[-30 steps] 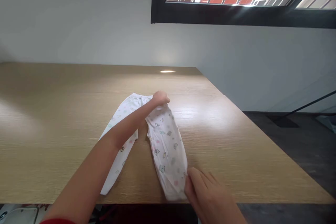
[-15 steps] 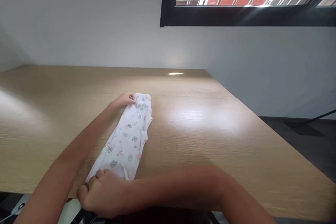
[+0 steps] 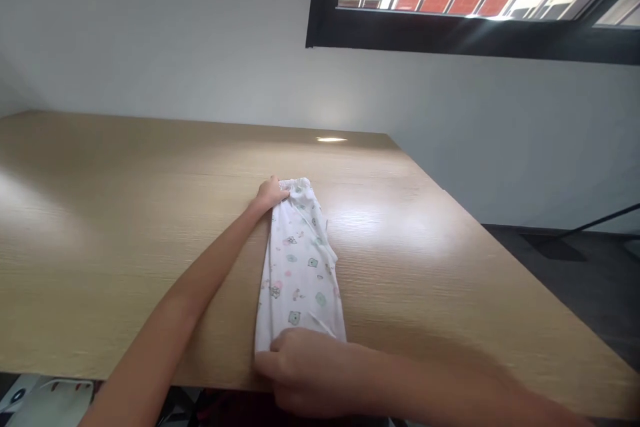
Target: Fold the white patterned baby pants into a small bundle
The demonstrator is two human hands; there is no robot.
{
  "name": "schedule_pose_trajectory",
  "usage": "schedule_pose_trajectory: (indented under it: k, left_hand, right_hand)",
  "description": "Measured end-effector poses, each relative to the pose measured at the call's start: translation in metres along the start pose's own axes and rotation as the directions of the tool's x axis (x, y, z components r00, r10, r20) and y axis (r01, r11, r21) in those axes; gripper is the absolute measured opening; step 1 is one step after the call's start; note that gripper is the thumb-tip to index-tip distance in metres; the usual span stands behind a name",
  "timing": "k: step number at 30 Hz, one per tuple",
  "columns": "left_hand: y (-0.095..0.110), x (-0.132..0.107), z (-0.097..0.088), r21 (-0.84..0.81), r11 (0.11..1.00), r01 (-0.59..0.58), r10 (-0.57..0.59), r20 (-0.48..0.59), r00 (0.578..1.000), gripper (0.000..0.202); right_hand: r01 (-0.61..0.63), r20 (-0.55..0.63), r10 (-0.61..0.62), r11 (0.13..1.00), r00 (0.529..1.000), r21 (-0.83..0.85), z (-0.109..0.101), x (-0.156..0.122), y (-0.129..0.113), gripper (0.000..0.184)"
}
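A pair of white printed pants (image 3: 305, 260), folded lengthwise with an elastic waistband at the far end, lies on the wooden table (image 3: 425, 307). My left hand (image 3: 273, 192) pinches the left corner of the waistband. At the near end, my right hand (image 3: 313, 370) is closed over the leg hem by the table's front edge, and its fingers hide part of the cloth. Small animal faces and pastel shapes cover the fabric.
The table meets a grey wall (image 3: 200, 33) at the back, below a dark-framed barred window (image 3: 450, 30). Its right edge drops to a dark floor. Under the front edge at left is a pale object (image 3: 60, 403) I cannot make out.
Both hands have shifted right with the pants. The pants have swung from a slant to nearly straight up and down, the near end moving most.
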State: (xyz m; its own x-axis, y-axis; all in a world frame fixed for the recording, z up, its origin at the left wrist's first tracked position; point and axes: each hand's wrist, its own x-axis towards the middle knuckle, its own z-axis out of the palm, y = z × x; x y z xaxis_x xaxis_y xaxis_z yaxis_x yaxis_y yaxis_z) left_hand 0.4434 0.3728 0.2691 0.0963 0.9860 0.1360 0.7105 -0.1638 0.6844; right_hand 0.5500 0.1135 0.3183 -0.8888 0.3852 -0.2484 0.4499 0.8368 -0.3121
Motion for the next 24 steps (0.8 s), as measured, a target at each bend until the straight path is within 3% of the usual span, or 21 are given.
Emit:
schedule_pose_trajectory:
  k: [5,8,11,16,21,24]
  left_hand:
    - [0.016,-0.003,0.012,-0.154,0.985,-0.078,0.068,-0.070,0.995,0.021]
    - [0.021,-0.004,0.016,-0.248,0.954,-0.168,0.137,-0.135,0.981,0.024]
    - [0.021,-0.001,0.023,-0.283,0.942,-0.181,0.153,-0.118,0.981,0.022]
    - [0.016,0.004,0.029,-0.289,0.943,-0.164,0.139,-0.106,0.985,0.015]
    - [0.017,0.004,0.030,-0.287,0.943,-0.168,0.130,-0.146,0.981,0.018]
    - [0.019,0.003,0.030,-0.290,0.939,-0.183,0.143,-0.152,0.978,0.018]
  right_hand:
    - [0.028,-0.106,-0.031,0.999,0.994,-0.029,-0.032,-0.025,-0.005,0.005]
    - [0.075,-0.162,-0.084,0.996,0.983,-0.056,-0.042,-0.012,-0.008,0.007]
    - [0.062,-0.189,-0.073,0.996,0.979,-0.061,-0.034,0.010,-0.008,0.010]
    - [0.073,-0.037,-0.081,0.982,0.996,-0.174,-0.013,0.028,-0.009,0.014]
    - [0.120,-0.029,-0.128,0.972,0.991,-0.201,-0.018,0.022,-0.013,0.021]
    - [0.119,0.039,-0.114,0.980,0.993,-0.161,-0.019,0.022,-0.012,0.020]
